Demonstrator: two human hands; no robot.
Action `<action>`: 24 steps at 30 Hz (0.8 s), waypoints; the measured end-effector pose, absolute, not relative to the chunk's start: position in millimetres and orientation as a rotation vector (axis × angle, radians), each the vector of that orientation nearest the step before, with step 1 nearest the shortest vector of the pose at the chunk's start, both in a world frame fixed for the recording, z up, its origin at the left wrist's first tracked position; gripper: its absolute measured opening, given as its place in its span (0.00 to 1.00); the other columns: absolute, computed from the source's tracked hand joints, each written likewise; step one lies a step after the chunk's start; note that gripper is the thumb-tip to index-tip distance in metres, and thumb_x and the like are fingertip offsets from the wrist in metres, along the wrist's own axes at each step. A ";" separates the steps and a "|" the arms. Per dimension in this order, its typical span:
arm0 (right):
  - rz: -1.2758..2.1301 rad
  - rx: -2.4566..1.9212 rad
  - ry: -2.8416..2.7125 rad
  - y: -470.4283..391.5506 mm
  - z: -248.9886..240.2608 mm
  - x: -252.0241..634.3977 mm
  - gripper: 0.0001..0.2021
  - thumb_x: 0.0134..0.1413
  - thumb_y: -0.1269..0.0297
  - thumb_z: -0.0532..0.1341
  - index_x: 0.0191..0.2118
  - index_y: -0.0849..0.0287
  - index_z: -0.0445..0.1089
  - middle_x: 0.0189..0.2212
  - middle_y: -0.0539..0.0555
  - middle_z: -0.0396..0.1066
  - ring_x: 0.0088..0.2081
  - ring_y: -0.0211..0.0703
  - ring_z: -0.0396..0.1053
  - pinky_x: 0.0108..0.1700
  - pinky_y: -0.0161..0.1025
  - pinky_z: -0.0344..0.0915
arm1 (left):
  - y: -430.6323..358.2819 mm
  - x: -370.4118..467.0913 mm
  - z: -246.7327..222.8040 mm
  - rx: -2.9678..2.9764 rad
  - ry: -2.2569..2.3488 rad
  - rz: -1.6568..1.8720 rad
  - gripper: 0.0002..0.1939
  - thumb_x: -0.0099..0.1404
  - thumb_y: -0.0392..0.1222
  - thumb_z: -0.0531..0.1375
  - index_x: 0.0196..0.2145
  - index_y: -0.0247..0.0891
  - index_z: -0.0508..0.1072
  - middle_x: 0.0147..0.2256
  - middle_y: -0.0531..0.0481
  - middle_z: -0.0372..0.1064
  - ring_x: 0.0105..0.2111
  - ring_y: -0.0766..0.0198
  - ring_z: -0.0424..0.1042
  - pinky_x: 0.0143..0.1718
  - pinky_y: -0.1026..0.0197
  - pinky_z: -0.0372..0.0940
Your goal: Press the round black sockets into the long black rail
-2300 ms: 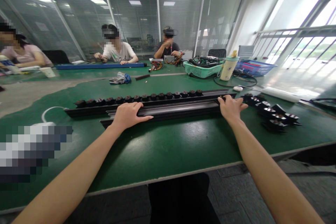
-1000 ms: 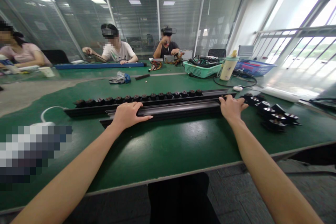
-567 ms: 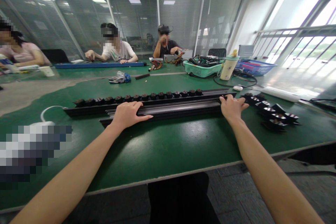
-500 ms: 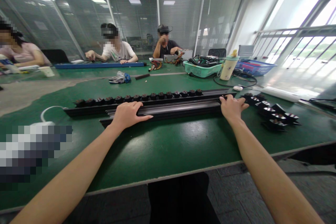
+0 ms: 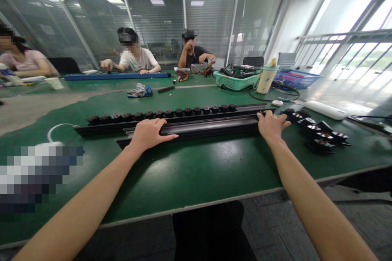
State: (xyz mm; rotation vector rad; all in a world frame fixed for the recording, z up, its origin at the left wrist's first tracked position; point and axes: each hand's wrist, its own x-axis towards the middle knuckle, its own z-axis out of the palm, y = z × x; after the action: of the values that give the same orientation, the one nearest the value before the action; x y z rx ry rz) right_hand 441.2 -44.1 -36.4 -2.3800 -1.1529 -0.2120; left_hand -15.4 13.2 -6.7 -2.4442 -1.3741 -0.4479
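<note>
I have the left hand (image 5: 148, 133) clasped over a long black grooved metal rail (image 5: 211, 125); the right hand (image 5: 272, 125) bends at its right end, whether pinching anything I cannot tell; the rail runs left to right on the green table (image 5: 190, 183); behind, parallel, lies a black rail bearing round parts (image 5: 101, 129); loose angular black pieces (image 5: 323, 145) sit nearer the right hand.

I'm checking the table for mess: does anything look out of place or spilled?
The black parts near the right hand look untidy: they lie jumbled, while a neat row of similar-looking ones stands on the back rail. A crumpled cloth lies beyond it. I see no spill.
</note>
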 end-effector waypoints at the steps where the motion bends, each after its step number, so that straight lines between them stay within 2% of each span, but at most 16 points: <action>1: -0.212 -2.382 -1.150 -44.1 -36.3 441.2 0.26 0.74 0.57 0.44 0.58 0.68 0.73 0.55 0.78 0.74 0.59 0.71 0.54 0.56 0.63 0.50 | 13.2 -15.4 -6.7 -2.445 -1.377 -0.453 0.45 0.63 0.84 0.52 0.51 0.41 0.80 0.48 0.37 0.81 0.44 0.42 0.78 0.48 0.47 0.65; 24: -0.231 -2.395 -1.108 -42.5 -38.5 444.7 0.26 0.75 0.57 0.43 0.58 0.67 0.72 0.54 0.78 0.74 0.59 0.71 0.54 0.55 0.62 0.50 | 14.8 -16.5 -7.7 -2.432 -1.365 -0.434 0.46 0.64 0.85 0.51 0.52 0.41 0.80 0.49 0.38 0.81 0.44 0.42 0.79 0.48 0.47 0.66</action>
State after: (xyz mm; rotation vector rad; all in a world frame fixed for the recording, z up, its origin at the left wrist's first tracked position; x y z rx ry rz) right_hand 444.7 -42.5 -38.5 -2.3954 -1.1084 -0.2310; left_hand -16.5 14.8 -7.7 -2.4317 -1.3649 -0.4339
